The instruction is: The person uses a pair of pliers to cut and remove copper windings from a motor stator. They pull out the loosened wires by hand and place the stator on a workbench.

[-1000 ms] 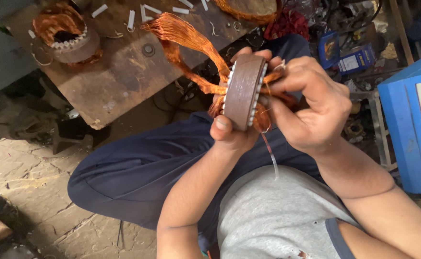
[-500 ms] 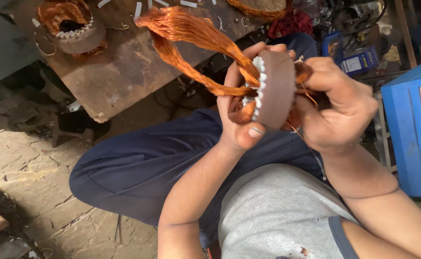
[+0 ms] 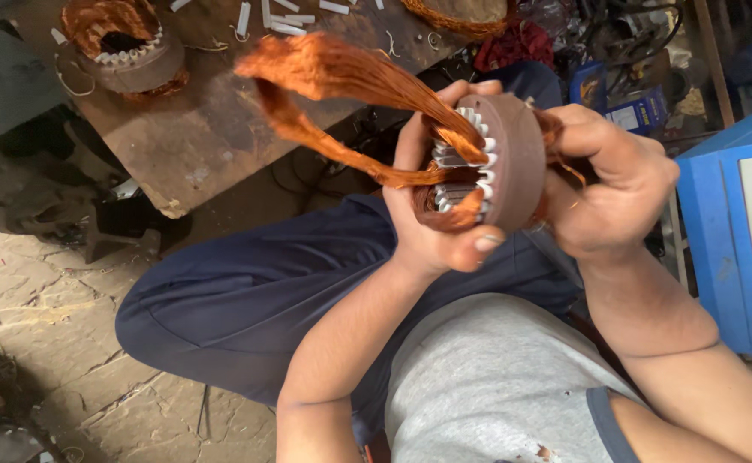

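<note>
Left hand and right hand clamp the stator core; one copper coil loop hangs out, partly seated in slots.

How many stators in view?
2. One stator held between left hand and right hand; a second stator on the wooden table, top left. Others may be hidden in the clutter.

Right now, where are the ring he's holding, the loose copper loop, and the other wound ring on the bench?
Held ring (image 3: 513, 163), head view: brown outer wall.
Copper loop (image 3: 342, 69), head view: top strand.
Bench ring (image 3: 136, 64), head view: outer rim.
</note>
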